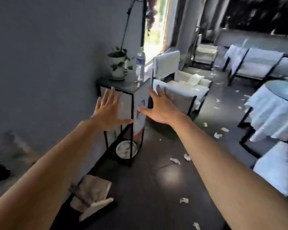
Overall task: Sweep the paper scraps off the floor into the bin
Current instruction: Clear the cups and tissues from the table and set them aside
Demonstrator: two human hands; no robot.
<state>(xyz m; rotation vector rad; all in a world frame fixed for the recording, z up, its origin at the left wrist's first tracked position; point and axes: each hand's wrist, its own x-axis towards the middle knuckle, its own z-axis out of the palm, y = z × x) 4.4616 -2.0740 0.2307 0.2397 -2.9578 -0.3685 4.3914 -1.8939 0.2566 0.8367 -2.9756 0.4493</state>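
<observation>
Left hand (106,112) and right hand (158,107) are stretching out splayed, empty. A bottle (140,63), label blurred, is standing on the tabletop (121,84).

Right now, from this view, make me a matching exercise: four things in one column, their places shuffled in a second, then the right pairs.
Things
1. water bottle
2. paper scraps
3. round white container
4. white tablecloth

Places
A. draped over the round table on the right
B. upright on top of the side table
C. scattered over the dark floor
D. low down inside the side table's frame

Pairs: 1-B, 2-C, 3-D, 4-A
</observation>
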